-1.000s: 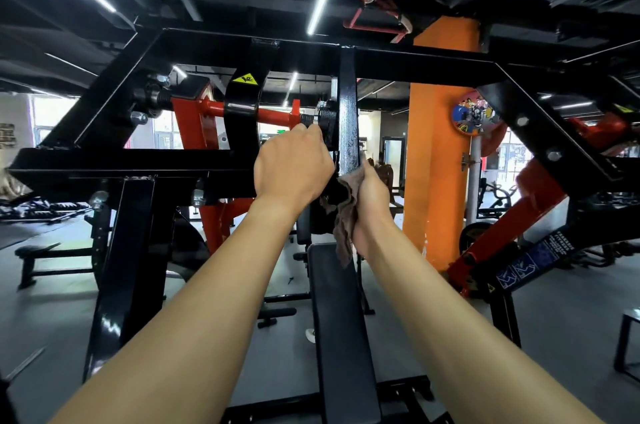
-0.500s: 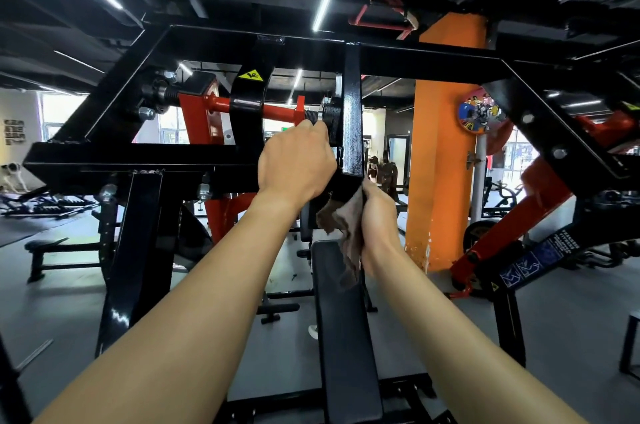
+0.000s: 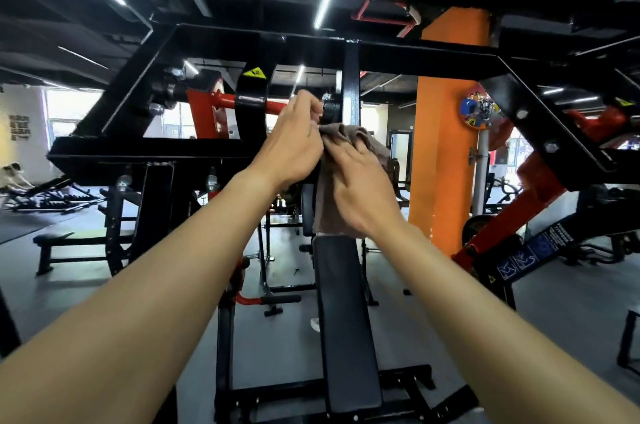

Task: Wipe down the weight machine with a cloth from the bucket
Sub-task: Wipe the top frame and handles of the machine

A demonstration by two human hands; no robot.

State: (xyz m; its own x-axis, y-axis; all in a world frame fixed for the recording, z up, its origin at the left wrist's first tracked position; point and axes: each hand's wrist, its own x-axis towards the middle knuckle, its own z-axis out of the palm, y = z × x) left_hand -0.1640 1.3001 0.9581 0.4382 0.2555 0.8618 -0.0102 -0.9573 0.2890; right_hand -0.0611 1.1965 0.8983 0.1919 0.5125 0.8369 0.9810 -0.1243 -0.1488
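Frame centre: the brown cloth [image 3: 346, 132] hangs against the black upright [image 3: 351, 84] of the weight machine [image 3: 242, 42] — left hand [image 3: 294, 146] pinches its top edge, seemingly to anchor it, while right hand [image 3: 360, 188] lies flat-fingered on it — likely to rub.

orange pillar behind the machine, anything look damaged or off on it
Yes, slightly. The orange pillar is flecked pale along its lower left edge, which looks like chipped or scuffed paint. The rest of its face looks even and intact.
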